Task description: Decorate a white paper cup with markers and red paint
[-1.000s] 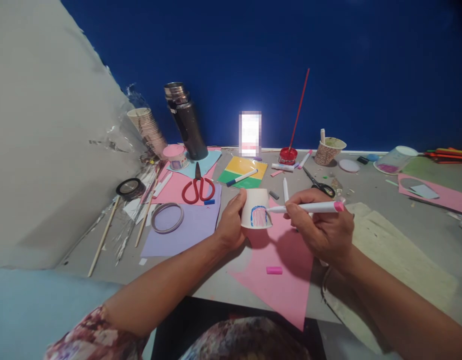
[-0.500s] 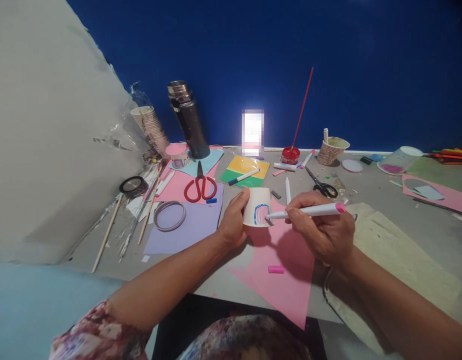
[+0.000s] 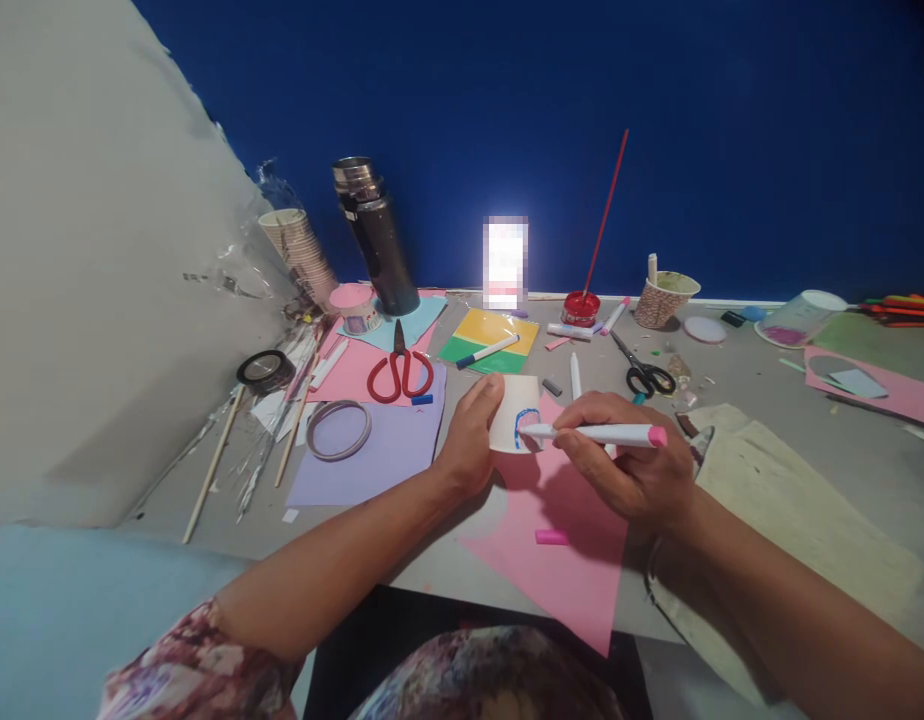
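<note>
Grey desk (image 3: 769,400) stood against deep-blue wall. L hand (image 3: 469,440) gripped inverted white paper cup (image 3: 513,410) near desk centre, resting on pink paper sheet (image 3: 567,560). R hand (image 3: 627,465) pinched pink-capped marker (image 3: 597,434), tip touching cup's blue-outlined drawing. Red scissors (image 3: 400,375) lay w/ tape ring (image 3: 337,431) toward left edge.

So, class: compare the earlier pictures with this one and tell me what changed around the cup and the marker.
The left hand has turned the cup, so its blue arch with pink filling now faces more to the right and shows only in part. The right hand has lowered the marker a little, tip kept on the drawing. Both grips are unchanged; the red scissors and pink paper stayed put.
</note>
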A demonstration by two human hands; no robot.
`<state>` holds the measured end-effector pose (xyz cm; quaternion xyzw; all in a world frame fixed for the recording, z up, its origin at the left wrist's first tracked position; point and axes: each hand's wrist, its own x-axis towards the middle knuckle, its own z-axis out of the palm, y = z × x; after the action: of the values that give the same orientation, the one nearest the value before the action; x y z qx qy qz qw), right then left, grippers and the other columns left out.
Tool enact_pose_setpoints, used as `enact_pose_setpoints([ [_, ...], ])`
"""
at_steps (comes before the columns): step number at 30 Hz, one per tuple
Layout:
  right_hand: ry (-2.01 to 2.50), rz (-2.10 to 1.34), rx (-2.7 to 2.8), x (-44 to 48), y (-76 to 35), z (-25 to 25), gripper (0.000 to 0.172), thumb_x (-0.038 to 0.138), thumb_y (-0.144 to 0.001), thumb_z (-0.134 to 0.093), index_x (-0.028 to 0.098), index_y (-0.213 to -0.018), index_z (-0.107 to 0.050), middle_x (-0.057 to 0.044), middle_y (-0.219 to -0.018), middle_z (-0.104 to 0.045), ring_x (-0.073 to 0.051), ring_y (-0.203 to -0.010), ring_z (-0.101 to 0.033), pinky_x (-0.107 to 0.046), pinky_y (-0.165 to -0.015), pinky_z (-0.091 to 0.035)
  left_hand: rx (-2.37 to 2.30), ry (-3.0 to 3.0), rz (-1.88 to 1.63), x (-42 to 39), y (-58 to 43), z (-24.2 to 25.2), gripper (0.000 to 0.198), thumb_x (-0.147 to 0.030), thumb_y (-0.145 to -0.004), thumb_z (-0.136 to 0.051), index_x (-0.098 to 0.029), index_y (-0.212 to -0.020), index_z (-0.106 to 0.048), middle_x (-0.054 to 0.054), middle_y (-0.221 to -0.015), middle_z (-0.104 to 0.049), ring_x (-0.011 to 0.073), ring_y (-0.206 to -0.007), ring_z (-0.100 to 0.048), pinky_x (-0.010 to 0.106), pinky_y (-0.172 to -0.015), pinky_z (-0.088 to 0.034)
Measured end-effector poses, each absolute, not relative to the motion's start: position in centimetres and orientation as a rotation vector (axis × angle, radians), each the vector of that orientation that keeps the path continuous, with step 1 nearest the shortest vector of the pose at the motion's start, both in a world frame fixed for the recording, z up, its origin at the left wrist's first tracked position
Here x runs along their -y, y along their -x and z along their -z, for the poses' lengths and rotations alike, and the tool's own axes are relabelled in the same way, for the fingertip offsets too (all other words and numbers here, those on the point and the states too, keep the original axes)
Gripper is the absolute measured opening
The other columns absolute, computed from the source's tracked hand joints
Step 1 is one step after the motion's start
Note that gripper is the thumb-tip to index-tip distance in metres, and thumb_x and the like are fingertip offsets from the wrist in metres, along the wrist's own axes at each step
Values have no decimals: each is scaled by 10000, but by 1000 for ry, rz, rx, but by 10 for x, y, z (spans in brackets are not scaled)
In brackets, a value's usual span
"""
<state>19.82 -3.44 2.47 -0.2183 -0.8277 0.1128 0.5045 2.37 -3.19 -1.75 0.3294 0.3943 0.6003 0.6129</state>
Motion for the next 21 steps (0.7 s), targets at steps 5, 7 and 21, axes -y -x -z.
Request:
enact_pose_setpoints([
  [5,533,-274,2012,35,-199,-24,154,98,-947,-597,245,-937,-642,-12,-775,-757,-142,-607,-689,-260,-548,-519,-937,-773,-1399,32,-24,17,467,-623,-877,-725,-182,-790,-597,-30,-676,-530,115,-588,-441,260,-585,-390],
  [7,539,-280,2003,35,-199,-23,148,103,-949,-601,242,-941,-650,-20,-787,-764,-148,-629,-700,-264,-554,-523,-932,-767,-1380,32,-24,18,471,-628,-881,-716,-183,-785,-595,-25,-676,-535,119,-589,-445,264,-583,-386],
  [21,565,-292,1977,34,-197,-23,119,121,-947,-612,227,-914,-654,-22,-783,-759,-141,-634,-693,-249,-577,-504,-977,-810,-1399,33,-24,15,474,-640,-853,-736,-193,-811,-587,-35,-693,-523,122,-599,-446,268,-569,-374],
])
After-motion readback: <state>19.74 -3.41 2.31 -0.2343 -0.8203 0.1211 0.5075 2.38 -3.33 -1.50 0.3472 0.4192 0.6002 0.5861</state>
